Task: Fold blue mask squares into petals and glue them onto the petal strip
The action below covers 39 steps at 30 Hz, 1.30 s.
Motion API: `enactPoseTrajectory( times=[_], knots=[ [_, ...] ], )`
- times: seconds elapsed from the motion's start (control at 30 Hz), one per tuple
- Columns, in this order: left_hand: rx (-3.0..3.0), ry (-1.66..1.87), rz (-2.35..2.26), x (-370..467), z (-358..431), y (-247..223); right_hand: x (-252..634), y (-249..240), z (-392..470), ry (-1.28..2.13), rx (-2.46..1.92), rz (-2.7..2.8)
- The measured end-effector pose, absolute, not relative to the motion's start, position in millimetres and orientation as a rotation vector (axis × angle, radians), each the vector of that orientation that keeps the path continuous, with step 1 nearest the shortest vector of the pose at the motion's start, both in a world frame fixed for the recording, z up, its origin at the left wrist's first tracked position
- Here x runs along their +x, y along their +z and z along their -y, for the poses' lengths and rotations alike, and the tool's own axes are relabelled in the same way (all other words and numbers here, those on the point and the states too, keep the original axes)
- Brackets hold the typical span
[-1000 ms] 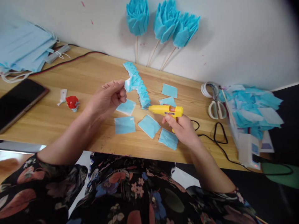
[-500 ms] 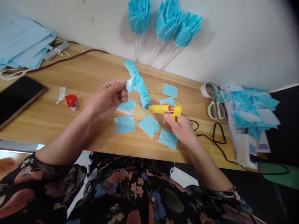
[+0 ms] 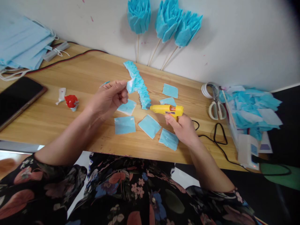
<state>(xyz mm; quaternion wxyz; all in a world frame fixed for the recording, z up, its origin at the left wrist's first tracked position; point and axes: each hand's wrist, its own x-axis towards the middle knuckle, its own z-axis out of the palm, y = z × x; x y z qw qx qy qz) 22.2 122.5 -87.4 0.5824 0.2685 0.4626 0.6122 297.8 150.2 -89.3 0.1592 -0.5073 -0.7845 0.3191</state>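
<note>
My left hand point(image 3: 110, 97) pinches a folded piece of blue-and-white fabric point(image 3: 131, 86) between thumb and forefinger. Behind that piece runs a pleated blue fabric strip point(image 3: 142, 90), slanting across the table; whether the two touch I cannot tell. My right hand point(image 3: 184, 128) is wrapped around a yellow hot glue gun point(image 3: 164, 109), its nozzle pointing left at the strip's lower end. Flat blue fabric squares lie below and beside the hands, among them one square point(image 3: 125, 125) near my left wrist and another square point(image 3: 149, 126) left of the gun hand.
Several blue fabric flowers point(image 3: 139, 18) on thin sticks lean on the wall. Face masks point(image 3: 25, 40), a phone point(image 3: 20, 97) and a red flower-like object point(image 3: 71, 101) lie left. Right are tape point(image 3: 206, 90), scissors point(image 3: 217, 111), fabric scraps point(image 3: 253, 106) and a black cord point(image 3: 226, 153).
</note>
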Motion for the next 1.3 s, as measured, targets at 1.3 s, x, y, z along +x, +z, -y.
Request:
enactPoseTrajectory(
  times=[1.3],
  knots=[
    [0.686, 1.471, -0.971, 8.3, -131.8, -107.1, 365.1, -84.9, -184.4, 0.930, -1.662, 1.589]
  ],
)
